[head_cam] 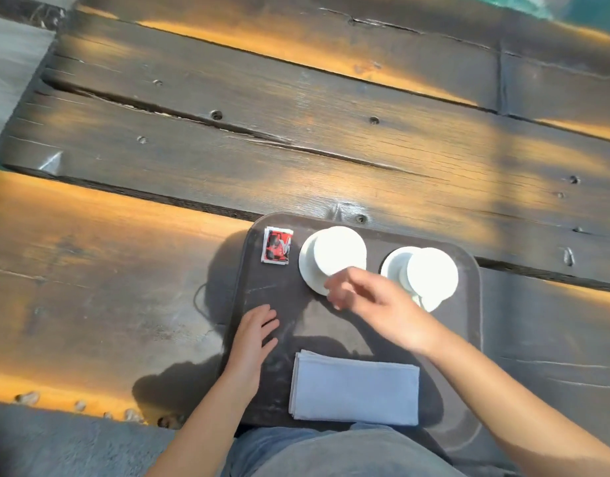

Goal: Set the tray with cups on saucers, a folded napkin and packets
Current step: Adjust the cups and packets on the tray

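Observation:
A dark tray (468, 325) lies on the wooden table in front of me. Two white cups sit upside down on white saucers at its far side, the left cup (339, 249) and the right cup (432, 273). Red and white packets (277, 245) lie in the tray's far left corner. A folded pale blue napkin (355, 387) rests at the near edge. My left hand (253, 333) lies flat on the tray's left side, fingers apart. My right hand (368, 297) hovers over the near rim of the left saucer (307, 266), blurred, fingers loosely curled, nothing visible in it.
The table (227, 149) is made of dark, cracked wooden planks with patches of sunlight. Its near edge runs at the lower left, with grey floor (56, 445) below. My jeans (331, 452) show beneath the tray's near edge.

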